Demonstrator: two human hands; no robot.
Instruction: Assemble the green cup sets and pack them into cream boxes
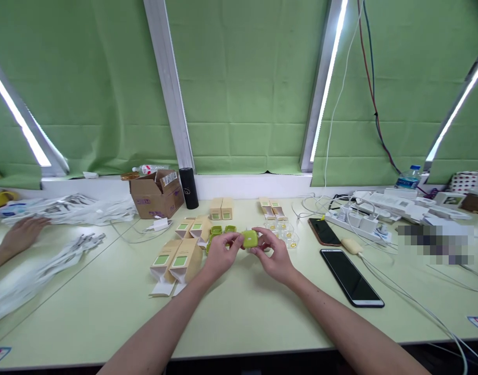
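Both hands hold a small green square case (250,238) just above the table. My left hand (223,252) pinches its left side, and my right hand (276,255) grips its right edge between thumb and fingers. Close behind my left hand sit several green cases (230,228) of the same colour, partly hidden by it. Clear plastic pieces with yellow centres (291,237) lie beyond my right hand. To the left stand kraft paper boxes with green labels (186,258), their white flaps open toward me.
More kraft boxes (221,208) stand farther back. A cardboard carton (156,195) and a black cylinder (188,188) are behind on the left. Two phones (352,278), cables and a power strip (360,226) lie right. Another person's hand (24,233) rests on white strips at left.
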